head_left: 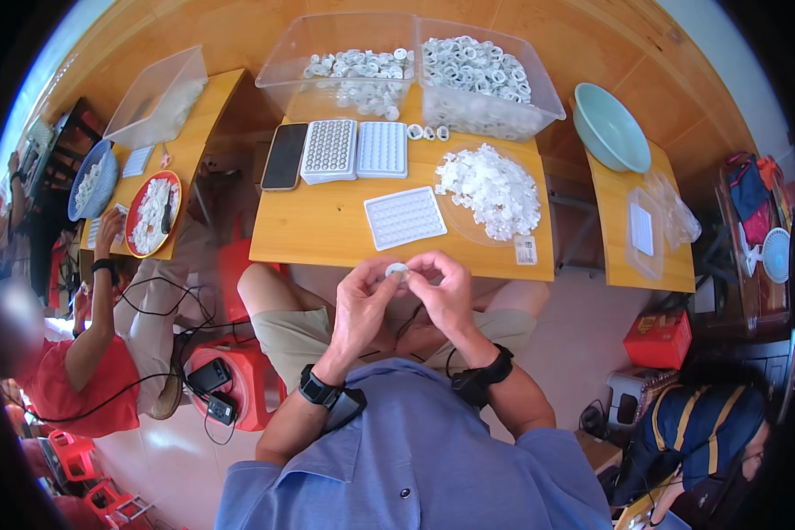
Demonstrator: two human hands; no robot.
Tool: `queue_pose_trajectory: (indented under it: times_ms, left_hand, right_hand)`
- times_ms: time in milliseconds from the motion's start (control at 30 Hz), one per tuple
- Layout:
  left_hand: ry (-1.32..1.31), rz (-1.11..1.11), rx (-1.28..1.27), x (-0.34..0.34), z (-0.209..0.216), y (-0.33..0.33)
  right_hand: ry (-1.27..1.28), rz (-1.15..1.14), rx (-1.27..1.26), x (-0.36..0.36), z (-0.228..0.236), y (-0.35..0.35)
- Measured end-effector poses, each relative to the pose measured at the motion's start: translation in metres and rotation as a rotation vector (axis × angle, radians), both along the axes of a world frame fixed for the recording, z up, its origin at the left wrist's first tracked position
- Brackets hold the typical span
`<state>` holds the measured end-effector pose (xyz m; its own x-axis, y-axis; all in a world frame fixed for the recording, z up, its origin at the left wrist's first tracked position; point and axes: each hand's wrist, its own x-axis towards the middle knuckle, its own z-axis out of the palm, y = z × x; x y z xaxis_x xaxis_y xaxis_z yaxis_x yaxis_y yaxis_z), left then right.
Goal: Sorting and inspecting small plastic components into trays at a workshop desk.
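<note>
Both my hands meet just past the table's near edge, over my lap. Between their fingertips is a small white round plastic piece [397, 268]. My left hand [360, 300] pinches it from the left side, and my right hand [445, 296] grips it from the right. Nearest to them on the table lies a white tray [405, 217] with rows of shallow pockets. To its right, a heap of small white plastic pieces [490, 190] rests on a round, see-through lid or plate. Several white ring-shaped parts [428, 133] stand in a row behind.
A black phone [284, 156] lies beside a tray stack [329, 148] filled with round parts and another pocketed tray [382, 148]. Clear bins [336, 84] [495, 110] stand behind. On the right table is a green basin [611, 128]. A co-worker in red [84, 362] sits left.
</note>
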<state>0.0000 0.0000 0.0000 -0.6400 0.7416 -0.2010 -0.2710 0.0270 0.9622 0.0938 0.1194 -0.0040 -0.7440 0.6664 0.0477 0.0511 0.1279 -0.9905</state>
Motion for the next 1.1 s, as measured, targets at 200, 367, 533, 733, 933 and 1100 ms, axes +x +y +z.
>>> queue_pose_trajectory:
  times_ms: [200,367,533,733,933,1100]
  left_hand:
    - [-0.018,0.098,0.145,-0.002,-0.011,-0.002]
    - [-0.138,0.132,0.133,-0.001,-0.010,0.000]
    - [-0.098,0.139,0.061,-0.001,-0.008,-0.002]
    - [-0.053,0.104,0.046,-0.006,-0.009,-0.002]
    - [-0.059,0.049,0.121,-0.006,-0.003,-0.007]
    - [0.003,0.020,0.127,-0.006,0.000,-0.010]
  right_hand:
    - [0.054,0.007,-0.175,-0.001,-0.001,0.006]
    - [0.017,0.007,-0.088,-0.003,0.007,0.000]
    - [-0.088,0.003,0.029,-0.004,0.009,-0.001]
    - [-0.076,0.011,0.110,-0.004,0.009,0.001]
    - [-0.032,0.079,0.022,0.001,0.019,0.003]
    - [-0.050,0.065,0.056,0.002,0.026,0.002]
